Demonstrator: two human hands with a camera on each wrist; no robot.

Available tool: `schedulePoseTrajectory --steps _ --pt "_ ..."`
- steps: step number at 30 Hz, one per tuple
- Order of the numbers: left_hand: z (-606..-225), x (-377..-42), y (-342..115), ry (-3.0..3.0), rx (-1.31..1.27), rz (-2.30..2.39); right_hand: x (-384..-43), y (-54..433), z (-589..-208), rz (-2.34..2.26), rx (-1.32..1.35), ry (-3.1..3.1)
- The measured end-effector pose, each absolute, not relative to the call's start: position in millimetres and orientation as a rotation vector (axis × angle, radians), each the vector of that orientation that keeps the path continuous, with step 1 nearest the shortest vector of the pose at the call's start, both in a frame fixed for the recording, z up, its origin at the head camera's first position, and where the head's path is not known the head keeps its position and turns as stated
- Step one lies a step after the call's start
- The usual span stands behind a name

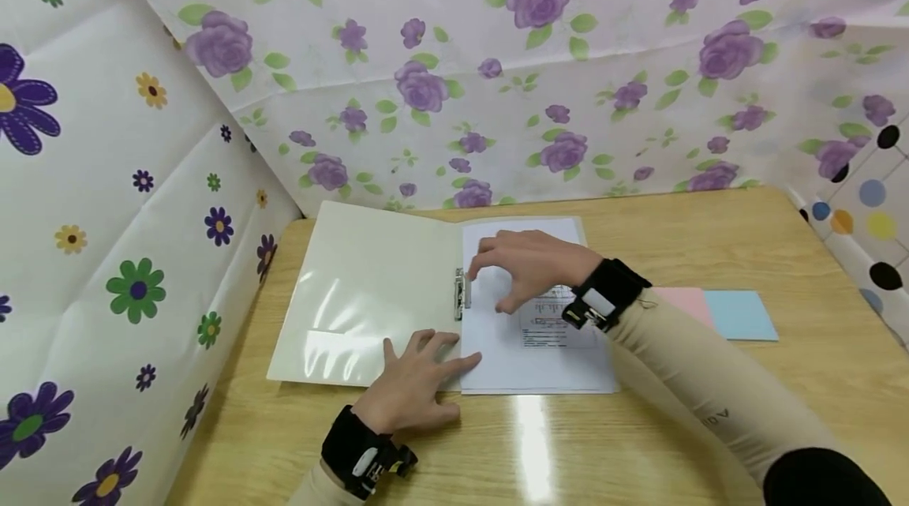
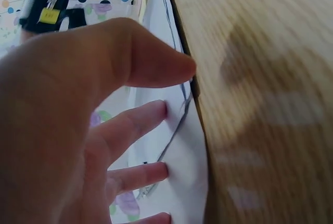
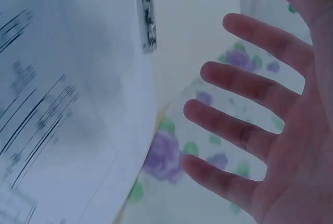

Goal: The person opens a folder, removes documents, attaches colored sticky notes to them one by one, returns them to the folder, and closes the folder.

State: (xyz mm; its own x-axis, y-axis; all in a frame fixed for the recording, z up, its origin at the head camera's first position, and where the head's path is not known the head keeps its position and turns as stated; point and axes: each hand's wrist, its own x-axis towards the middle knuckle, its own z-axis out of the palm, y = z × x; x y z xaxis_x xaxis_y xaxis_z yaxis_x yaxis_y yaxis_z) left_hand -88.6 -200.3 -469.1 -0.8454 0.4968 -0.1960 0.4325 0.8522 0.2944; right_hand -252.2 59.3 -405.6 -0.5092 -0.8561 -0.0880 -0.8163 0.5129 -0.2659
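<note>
An off-white folder (image 1: 376, 277) lies spread flat on the wooden table. Its metal clip (image 1: 460, 294) sits along the spine, beside a stack of white sheets (image 1: 497, 368) with printed text and diagrams. My left hand (image 1: 412, 387) rests at the folder's lower edge with fingers spread, its index fingertip on the sheets' left margin. In the left wrist view, the fingertips touch the white surface near the table. Above the sheets, my right hand (image 1: 533, 261) is loosely bent beside the clip. The right wrist view shows its fingers (image 3: 244, 83) apart from the clip and paper, holding nothing.
To the right on the table (image 1: 817, 395) lie a pink sheet (image 1: 685, 305) and a light-blue sheet (image 1: 742, 316), partly behind the right forearm. Flowered cloth (image 1: 490, 95) hangs along the back, with patterned cloths on both sides.
</note>
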Motion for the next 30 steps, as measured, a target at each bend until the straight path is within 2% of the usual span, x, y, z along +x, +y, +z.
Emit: schedulePoseTrajectory --steps 6,12,30 --pt "-474 -88 -201 2.797 0.779 0.380 -256 15 -409 -0.098 -1.492 2.436" --pt "-479 -88 -200 2.789 0.713 0.365 -255 -12 -420 0.014 -1.493 2.385" --pt "-478 -82 -205 2.825 0.720 0.378 -255 -26 -438 0.016 -1.554 2.416"
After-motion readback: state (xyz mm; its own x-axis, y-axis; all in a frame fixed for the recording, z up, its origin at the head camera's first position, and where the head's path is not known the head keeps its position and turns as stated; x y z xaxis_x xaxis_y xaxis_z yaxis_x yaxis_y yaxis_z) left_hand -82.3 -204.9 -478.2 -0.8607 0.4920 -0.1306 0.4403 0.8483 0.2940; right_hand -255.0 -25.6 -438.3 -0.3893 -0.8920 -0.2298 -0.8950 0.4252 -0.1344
